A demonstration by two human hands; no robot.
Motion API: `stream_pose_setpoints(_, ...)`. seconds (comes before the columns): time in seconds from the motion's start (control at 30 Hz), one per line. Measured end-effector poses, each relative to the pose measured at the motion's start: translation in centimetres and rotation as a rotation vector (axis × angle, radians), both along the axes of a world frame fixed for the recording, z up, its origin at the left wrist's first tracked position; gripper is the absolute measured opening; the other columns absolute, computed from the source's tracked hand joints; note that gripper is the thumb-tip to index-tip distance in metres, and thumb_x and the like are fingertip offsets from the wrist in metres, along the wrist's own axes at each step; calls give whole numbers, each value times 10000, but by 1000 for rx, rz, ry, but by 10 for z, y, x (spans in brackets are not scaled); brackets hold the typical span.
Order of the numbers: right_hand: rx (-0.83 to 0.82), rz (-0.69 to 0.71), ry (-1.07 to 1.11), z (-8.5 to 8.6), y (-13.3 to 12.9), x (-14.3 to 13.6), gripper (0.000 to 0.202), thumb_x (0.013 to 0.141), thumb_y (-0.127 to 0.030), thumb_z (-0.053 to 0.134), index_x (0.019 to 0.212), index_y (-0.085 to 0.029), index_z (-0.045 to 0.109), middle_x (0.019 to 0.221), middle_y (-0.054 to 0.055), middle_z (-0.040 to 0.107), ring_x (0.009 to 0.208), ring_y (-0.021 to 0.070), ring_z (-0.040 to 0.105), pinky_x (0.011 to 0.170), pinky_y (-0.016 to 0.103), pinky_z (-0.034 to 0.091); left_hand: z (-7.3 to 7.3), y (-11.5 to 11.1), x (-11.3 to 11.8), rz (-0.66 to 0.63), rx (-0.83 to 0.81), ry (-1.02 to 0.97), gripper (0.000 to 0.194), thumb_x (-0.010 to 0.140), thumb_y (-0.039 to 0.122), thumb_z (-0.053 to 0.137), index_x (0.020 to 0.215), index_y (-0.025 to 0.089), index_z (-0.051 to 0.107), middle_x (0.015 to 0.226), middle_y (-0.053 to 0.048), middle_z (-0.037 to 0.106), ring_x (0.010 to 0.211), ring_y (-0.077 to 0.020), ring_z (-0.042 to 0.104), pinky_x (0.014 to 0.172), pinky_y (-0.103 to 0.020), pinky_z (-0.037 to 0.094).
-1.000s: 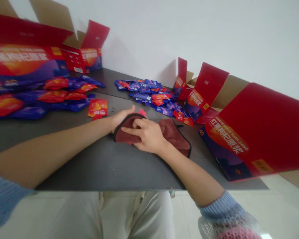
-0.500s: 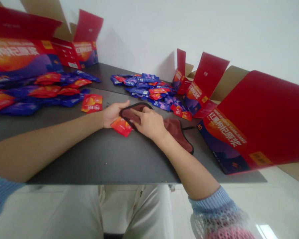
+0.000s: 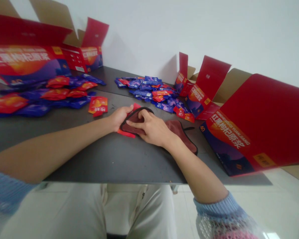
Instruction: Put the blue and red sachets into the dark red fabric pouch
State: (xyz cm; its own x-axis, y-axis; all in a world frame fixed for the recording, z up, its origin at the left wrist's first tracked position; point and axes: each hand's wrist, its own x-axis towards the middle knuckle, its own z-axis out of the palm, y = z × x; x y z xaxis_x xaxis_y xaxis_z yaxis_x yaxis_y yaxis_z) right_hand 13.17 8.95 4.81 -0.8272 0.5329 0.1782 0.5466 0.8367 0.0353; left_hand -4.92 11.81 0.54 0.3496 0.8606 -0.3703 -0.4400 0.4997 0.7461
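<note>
A brown cloth with black edging point(image 3: 180, 133) lies on the grey table, its left part folded over a red sachet point(image 3: 126, 133). My left hand point(image 3: 120, 118) grips the sachet at its left side, thumb on top by the cloth's edge. My right hand point(image 3: 151, 127) presses on the cloth with bent fingers, the index finger pointing left; it appears to grip the fabric. Most of the sachet is hidden under the cloth.
Another red sachet point(image 3: 98, 105) lies left of my hands. Blue and red sachets form a pile point(image 3: 149, 89) at the back and a stack point(image 3: 57, 93) at the left. Open red boxes stand at the left point(image 3: 27, 63) and right point(image 3: 229, 132).
The cloth's left part now covers more of the red sachet, whose upper corner shows above my left thumb. My right fingers have bent more. The view has shifted slightly.
</note>
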Motion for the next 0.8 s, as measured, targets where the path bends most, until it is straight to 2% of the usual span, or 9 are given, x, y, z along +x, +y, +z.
stream_pose_setpoints(0.13,-138,134,-62,2,-4,4,454,916,-268,580,1356,-377,611,1043,52,590,918,185,560,742,296,426,-4,6,-2,48,46,-101,463,1000,403,369,1237,103,629,997,-181,758,827,-305,742,803,-482,581)
stream_pose_setpoints(0.23,-228,145,-83,2,-8,3,412,924,-275,566,1310,-399,644,1016,26,623,845,154,574,650,263,371,-4,13,-7,10,67,-142,468,1004,394,370,1303,101,579,1071,-201,741,887,-316,743,860,-505,559)
stream_pose_setpoints(0.3,-232,108,-60,0,-9,2,383,939,-293,548,1287,-406,660,1022,27,631,853,152,581,636,257,353,-3,16,-10,-45,61,-144,484,1008,399,360,1311,86,572,1072,-207,738,897,-316,743,880,-502,549)
stream_pose_setpoints(0.4,-211,108,-10,-6,-8,3,360,935,-323,562,1267,-407,673,1026,24,633,861,151,584,623,254,342,1,15,-12,-50,61,-101,492,1017,392,332,1292,72,584,996,-187,754,869,-296,745,847,-448,560)
stream_pose_setpoints(0.57,-146,157,226,-17,-5,9,339,923,-318,581,1238,-318,706,1026,18,631,908,145,584,704,252,404,4,11,-16,-135,39,-55,514,1008,438,330,1259,98,623,964,-156,765,823,-268,738,798,-390,570)
stream_pose_setpoints(0.63,-104,79,336,-21,-3,10,361,942,-319,552,1277,-292,685,998,27,616,903,144,577,741,252,423,4,10,-16,-171,36,-61,556,994,485,331,1236,93,642,962,-162,765,819,-286,734,789,-413,573)
stream_pose_setpoints(0.7,-64,-58,399,-23,1,8,383,962,-317,519,1319,-293,654,993,32,603,895,145,576,732,250,430,2,10,-16,-174,63,-93,583,977,518,350,1214,83,657,950,-168,765,814,-310,732,785,-450,574)
stream_pose_setpoints(0.8,-34,-250,341,-24,6,-4,404,980,-351,491,1364,-329,611,1012,38,601,899,162,582,701,256,428,1,11,-14,-146,112,-152,609,963,547,362,1187,70,669,914,-172,763,767,-318,732,778,-478,577)
